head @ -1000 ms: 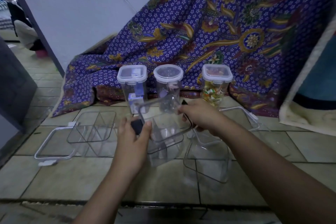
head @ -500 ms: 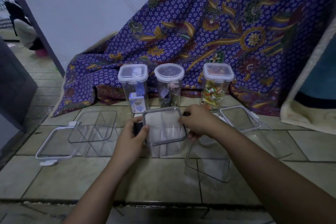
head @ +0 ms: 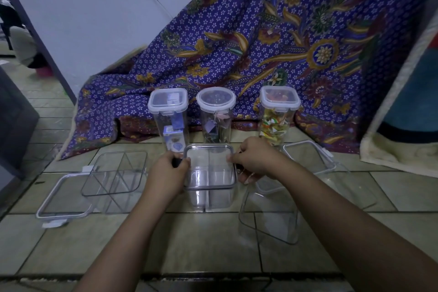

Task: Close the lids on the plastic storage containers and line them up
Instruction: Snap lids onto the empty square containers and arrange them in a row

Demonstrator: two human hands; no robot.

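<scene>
A clear square container (head: 209, 193) stands upright on the tiled floor in the middle, its lid (head: 209, 166) lying flat on top. My left hand (head: 168, 174) grips the dark latch on the lid's left side. My right hand (head: 254, 161) grips the latch on the right side. To the left sits an open divided container (head: 116, 173) with its loose lid (head: 62, 197) beside it. To the right stand an open clear container (head: 270, 218) and a loose lid (head: 308, 157). Behind, three closed tall containers stand in a row: one (head: 169, 116), another (head: 216, 114), a third (head: 278, 114).
A purple floral cloth (head: 272, 42) drapes down behind the row. A pale wall (head: 83, 19) rises at the back left, a dark object (head: 14, 121) stands at the far left, and a cream cloth (head: 403, 154) lies at the right.
The lid was tilted above the middle container; now it lies flat on the rim. Both hands have come down with it and now sit at its side latches.
</scene>
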